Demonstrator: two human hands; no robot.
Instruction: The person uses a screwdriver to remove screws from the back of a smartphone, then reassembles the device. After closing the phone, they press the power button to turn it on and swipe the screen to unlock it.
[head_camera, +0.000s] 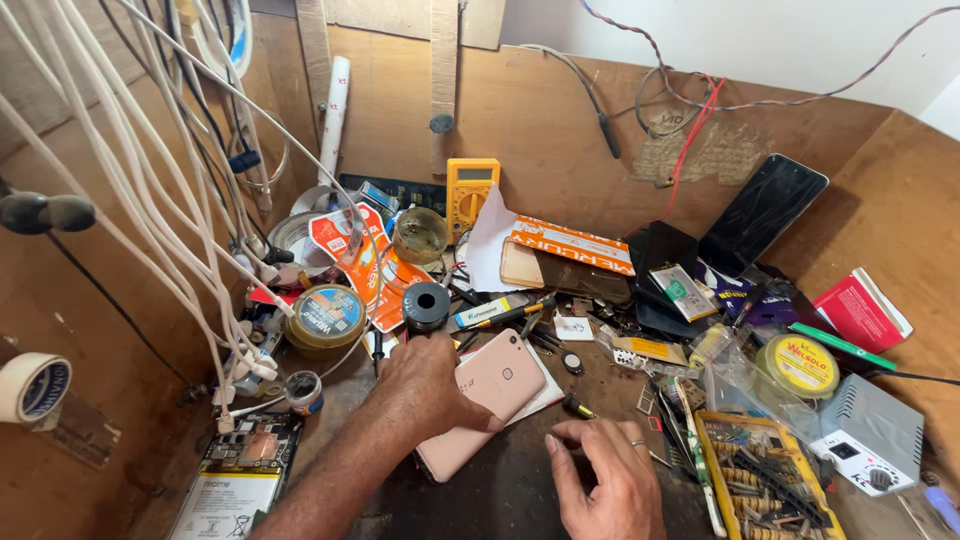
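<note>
Nearest to me, my right hand (610, 480) hovers low over the dark counter (500, 495), fingers curled loosely with the thumb and forefinger drawn close together; I cannot tell whether anything sits between them. A ring shows on one finger. Just to its right lies a yellow tray of small parts (765, 480), and beyond that a grey box with a dial (868, 435).

My left hand (430, 385) presses flat on the pink phone (485, 405), which lies back-up and slanted on the counter, my fingers spread over its upper left part and my grip closed on nothing. At my left forearm lies an opened phone with its battery showing (235, 480).

Farther back sit a black round spool (427, 305), a gold tin (325, 318) and a yellow-handled screwdriver (500, 315). A yellow round tin (798, 365) rests to the right. Against the back wall stand a yellow multimeter (472, 190) and a dark phone (762, 212), leaning. White cables (150, 200) hang at left.
</note>
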